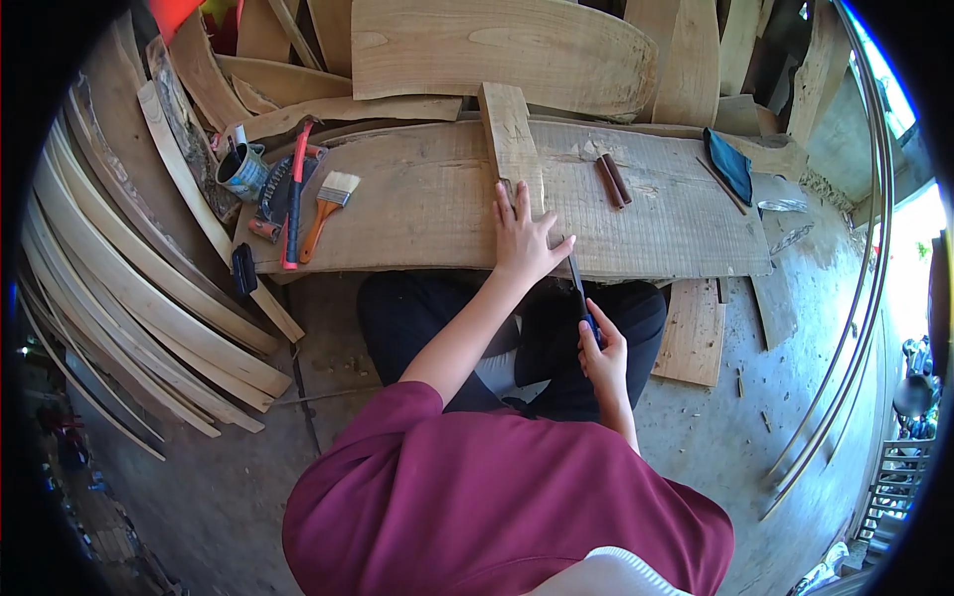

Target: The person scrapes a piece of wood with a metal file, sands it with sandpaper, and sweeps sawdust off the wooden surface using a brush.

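Timber (509, 124) lies under the flat, spread left hand (527, 238) while the right hand (604, 353) grasps a slim-bladed tool (576, 280).

Woodworking workshop | leaning planks (502, 50) | curved wooden strips (253, 366) | paintbrush (330, 201) | concrete floor (686, 457)

At centre, the wide plank (397, 204) is rough wood ridged with saw marks; the narrow board (511, 139) is matt wood. The hand tool (577, 283) has a metal blade. At left, the curved strips (234, 361) are smooth wood; at lower right, the floor (755, 477) is matt concrete.
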Tool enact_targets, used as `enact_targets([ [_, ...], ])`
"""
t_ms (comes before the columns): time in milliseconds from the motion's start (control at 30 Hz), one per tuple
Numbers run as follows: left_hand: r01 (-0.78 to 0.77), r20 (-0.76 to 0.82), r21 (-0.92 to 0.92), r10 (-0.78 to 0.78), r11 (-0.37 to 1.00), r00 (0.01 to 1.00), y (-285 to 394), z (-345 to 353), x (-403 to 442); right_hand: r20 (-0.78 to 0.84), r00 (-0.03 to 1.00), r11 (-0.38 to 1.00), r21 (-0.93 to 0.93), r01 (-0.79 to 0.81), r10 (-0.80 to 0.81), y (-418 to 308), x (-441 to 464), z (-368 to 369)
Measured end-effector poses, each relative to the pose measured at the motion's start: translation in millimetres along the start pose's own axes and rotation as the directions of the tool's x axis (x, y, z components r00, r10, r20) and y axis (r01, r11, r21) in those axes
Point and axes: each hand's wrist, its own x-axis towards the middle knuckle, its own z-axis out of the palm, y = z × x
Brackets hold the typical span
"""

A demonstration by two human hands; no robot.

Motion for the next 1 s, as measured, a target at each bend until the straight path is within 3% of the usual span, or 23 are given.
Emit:
enact_targets([
  [167,0.047,-0.063,-0.197,-0.061,0.979,0.996,-12,-8,-7,-0.002,1.0,1.0,-0.005,-0.014,0.014,-4,-1,2],
  [300,0.018,-0.025,-0.109,-0.021,0.994,0.999,-22,-10,-11,0.001,1.0,1.0,-0.01,-0.004,0.004,-2,2,1],
  [400,0.016,-0.05,-0.207,-0.027,0.978,0.998,-28,-18,-8,-0.003,1.0,1.0,-0.01,-0.016,0.016,-4,2,2],
  [467,-0.033,-0.152,-0.688,-0.1,0.725,0.983,-35,-16,-3,0.0,1.0,1.0,-0.003,-0.003,0.003,-1,4,2],
  [500,0.007,-0.129,-0.781,-0.173,0.624,0.976,-35,-14,-3,0.002,1.0,1.0,0.002,0.007,-0.007,0,4,2],
  [600,-0.035,-0.174,-0.821,-0.192,0.57,0.966,-40,-9,0,0.01,1.0,1.0,0.012,-0.022,0.022,-2,4,2],
  [633,-0.043,-0.206,-0.733,-0.161,0.678,0.965,-38,-10,0,0.005,1.0,1.0,0.015,-0.02,0.02,-4,4,2],
  [667,-0.046,-0.205,-0.734,-0.157,0.677,0.966,-35,-11,0,0.006,1.0,1.0,0.002,-0.029,0.029,-7,3,2],
  [733,0.092,-0.068,-0.884,-0.321,0.458,0.945,-24,-16,0,0.005,0.999,0.999,-0.01,-0.039,0.039,-7,3,0],
  [767,0.092,-0.067,-0.885,-0.319,0.457,0.946,-25,-15,1,0.027,0.997,0.997,-0.011,-0.078,0.078,-4,4,-1],
  [833,0.045,-0.134,-0.821,-0.269,0.569,0.954,-33,-7,3,0.047,0.992,0.993,-0.015,-0.115,0.116,2,7,-4],
  [1000,0.019,-0.159,-0.757,-0.212,0.653,0.964,-43,-4,4,0.181,0.97,0.983,0.056,-0.177,0.164,10,11,-7],
])
